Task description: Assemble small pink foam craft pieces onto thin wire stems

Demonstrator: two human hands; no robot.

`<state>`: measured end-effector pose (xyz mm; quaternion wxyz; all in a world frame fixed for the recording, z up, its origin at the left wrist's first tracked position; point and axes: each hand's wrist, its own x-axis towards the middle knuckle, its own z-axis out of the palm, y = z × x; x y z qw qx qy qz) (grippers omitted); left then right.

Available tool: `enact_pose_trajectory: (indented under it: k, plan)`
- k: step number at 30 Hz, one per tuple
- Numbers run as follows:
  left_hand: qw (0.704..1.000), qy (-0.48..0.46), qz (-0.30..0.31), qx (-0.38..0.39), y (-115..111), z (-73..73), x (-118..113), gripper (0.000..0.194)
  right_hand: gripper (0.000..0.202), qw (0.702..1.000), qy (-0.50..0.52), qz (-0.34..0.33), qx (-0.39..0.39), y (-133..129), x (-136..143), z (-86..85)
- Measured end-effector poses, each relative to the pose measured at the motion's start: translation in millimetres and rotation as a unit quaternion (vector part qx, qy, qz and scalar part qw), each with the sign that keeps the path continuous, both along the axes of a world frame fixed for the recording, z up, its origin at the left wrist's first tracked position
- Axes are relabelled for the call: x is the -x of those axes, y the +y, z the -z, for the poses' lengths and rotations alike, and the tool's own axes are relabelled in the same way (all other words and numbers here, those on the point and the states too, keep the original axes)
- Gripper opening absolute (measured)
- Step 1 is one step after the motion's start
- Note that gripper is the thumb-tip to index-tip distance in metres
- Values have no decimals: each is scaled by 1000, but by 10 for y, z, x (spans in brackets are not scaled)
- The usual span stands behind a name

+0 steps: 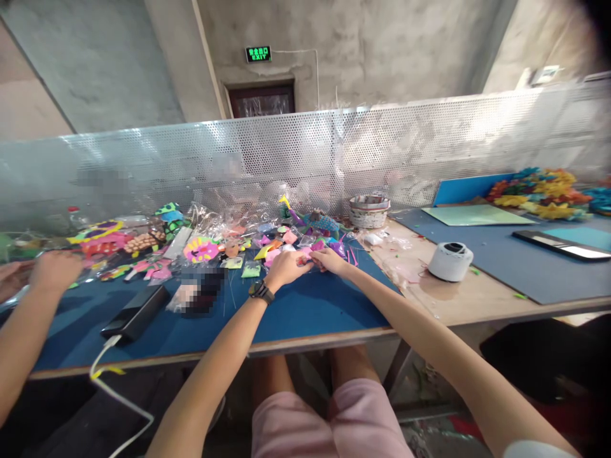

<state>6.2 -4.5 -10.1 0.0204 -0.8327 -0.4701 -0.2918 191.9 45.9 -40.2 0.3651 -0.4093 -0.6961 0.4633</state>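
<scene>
Below left hand, blue mat; panel seemingly metal.

High on the bare grey concrete wall, an exit sign glows green above a dark-framed doorway! Below, a perforated metal partition sweeps right across behind the wood-edged bench, bright light flaring off its silvery face.

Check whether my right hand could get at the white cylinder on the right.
Probably yes: the white cylinder stands uncovered, with nothing tall between it and the right hand, though that hand is working close beside the left hand.
</scene>
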Motion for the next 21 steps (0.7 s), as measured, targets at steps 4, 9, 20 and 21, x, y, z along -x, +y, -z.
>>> enact_pose_trajectory:
  k: [4,9,20,21]
  plan:
    - [1000,-18,6,0,25,-6,72,32,35,991,-12,-3,-133,-42,-16,-28]
    - [999,-39,5,16,57,-7,138,38,31,952,-76,6,-296,-112,-68,-116]
    - [998,-56,-10,25,93,7,188,46,29,889,-216,20,-404,-163,-136,-172]
    - [998,-56,-9,26,96,7,188,46,30,885,-222,24,-408,-162,-137,-166]
